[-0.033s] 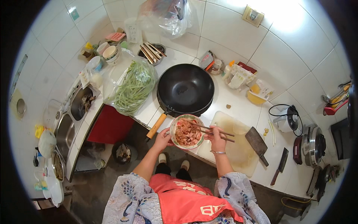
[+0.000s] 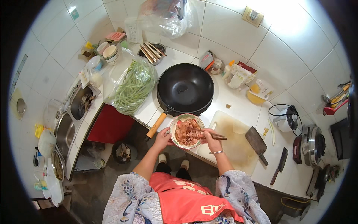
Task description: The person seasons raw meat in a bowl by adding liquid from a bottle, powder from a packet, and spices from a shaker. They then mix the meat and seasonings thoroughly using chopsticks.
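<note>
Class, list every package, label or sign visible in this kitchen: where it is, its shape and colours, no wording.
Clear bag of green beans: on the counter, left of the wok.
Crumpled clear bag: against the wall tiles, top centre.
Clear and white packets: on the counter, right of the wok.
Small teal sticker: on a wall tile, upper left.
Beige wall plate: on the wall, upper right.

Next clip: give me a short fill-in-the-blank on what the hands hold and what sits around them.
1. The left hand holds a bowl of sliced ____.
2. The right hand holds a pair of ____ over the bowl.
3. Behind the bowl sits an empty black ____ with a wooden handle.
4. A cleaver lies on the cutting ____, right of the hands.

Missing words: meat; chopsticks; wok; board
</note>
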A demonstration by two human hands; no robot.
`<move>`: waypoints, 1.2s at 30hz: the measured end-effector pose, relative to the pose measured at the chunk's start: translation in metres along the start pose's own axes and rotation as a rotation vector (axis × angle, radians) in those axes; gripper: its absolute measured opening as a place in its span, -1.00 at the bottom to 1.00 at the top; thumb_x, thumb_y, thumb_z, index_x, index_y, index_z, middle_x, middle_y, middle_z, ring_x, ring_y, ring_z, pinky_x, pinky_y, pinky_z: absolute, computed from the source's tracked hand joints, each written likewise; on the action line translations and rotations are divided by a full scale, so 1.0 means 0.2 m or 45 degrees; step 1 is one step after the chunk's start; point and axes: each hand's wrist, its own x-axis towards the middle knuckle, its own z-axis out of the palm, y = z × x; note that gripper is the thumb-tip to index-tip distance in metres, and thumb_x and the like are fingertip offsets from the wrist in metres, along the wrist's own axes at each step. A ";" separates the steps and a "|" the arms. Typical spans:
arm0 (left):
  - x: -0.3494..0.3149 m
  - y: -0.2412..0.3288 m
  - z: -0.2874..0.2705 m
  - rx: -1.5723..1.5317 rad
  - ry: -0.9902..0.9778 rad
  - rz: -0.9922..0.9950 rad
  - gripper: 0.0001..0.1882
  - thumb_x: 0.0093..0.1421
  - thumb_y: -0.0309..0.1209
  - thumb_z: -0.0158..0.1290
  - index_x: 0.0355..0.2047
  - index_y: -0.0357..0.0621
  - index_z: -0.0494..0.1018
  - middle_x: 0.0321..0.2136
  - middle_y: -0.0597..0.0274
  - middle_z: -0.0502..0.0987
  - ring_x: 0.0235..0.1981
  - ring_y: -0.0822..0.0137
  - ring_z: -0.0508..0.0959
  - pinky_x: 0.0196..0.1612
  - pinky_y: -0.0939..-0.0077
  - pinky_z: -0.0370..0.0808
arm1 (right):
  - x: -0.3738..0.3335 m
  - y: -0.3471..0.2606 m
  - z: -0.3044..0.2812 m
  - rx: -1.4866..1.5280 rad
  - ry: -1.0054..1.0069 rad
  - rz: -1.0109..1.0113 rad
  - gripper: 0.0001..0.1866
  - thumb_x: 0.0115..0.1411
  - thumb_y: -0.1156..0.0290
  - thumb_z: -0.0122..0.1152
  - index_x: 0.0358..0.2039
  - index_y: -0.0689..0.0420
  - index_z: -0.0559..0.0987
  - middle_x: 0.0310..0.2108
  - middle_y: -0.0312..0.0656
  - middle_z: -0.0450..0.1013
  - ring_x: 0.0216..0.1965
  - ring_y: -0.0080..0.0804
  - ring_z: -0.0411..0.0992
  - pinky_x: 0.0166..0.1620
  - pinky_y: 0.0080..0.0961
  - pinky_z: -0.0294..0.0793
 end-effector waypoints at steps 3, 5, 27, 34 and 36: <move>0.02 -0.01 -0.01 0.007 0.016 0.003 -0.54 0.13 -0.48 -0.12 0.08 -0.14 0.15 -0.47 0.22 0.47 -0.53 0.41 0.52 -0.52 0.55 0.50 | -0.03 -0.05 -0.10 -0.208 0.022 0.157 -0.77 0.16 0.36 0.00 -0.31 0.27 0.46 -0.52 -0.11 0.44 -0.65 -0.48 0.42 -0.58 -0.64 0.46; 0.02 -0.02 -0.03 0.018 0.018 -0.002 -0.54 0.13 -0.48 -0.11 0.07 -0.13 0.15 -0.48 0.24 0.48 -0.57 0.44 0.51 -0.56 0.60 0.48 | -0.04 -0.12 -0.13 -0.262 0.199 -0.027 -0.77 0.16 0.36 0.00 -0.34 0.30 0.47 -0.54 -0.13 0.42 -0.66 -0.49 0.42 -0.59 -0.64 0.46; 0.09 -0.08 -0.11 0.038 -0.158 0.087 -0.56 0.13 -0.51 -0.13 0.05 -0.17 0.15 -0.45 0.19 0.46 -0.56 0.41 0.51 -0.56 0.56 0.51 | -0.20 0.09 0.27 -0.376 0.396 -0.253 -0.77 0.20 0.38 -0.08 -0.41 0.30 0.45 -0.57 -0.13 0.42 -0.65 -0.46 0.43 -0.57 -0.63 0.46; 0.09 -0.03 -0.12 0.085 -0.270 0.092 -0.58 0.14 -0.51 -0.14 0.04 -0.19 0.15 -0.42 0.18 0.47 -0.53 0.43 0.51 -0.55 0.58 0.50 | -0.24 -0.09 0.21 -0.569 0.585 -0.455 -0.73 0.22 0.34 -0.08 -0.43 0.32 0.43 -0.59 -0.14 0.43 -0.64 -0.47 0.44 -0.56 -0.62 0.46; 0.10 -0.03 -0.12 0.106 -0.265 0.077 -0.58 0.13 -0.50 -0.13 0.03 -0.19 0.15 -0.41 0.18 0.46 -0.52 0.44 0.51 -0.55 0.58 0.50 | -0.24 -0.06 0.26 -0.516 0.581 -0.512 -0.74 0.21 0.34 -0.07 -0.42 0.32 0.43 -0.58 -0.13 0.43 -0.64 -0.48 0.44 -0.55 -0.62 0.47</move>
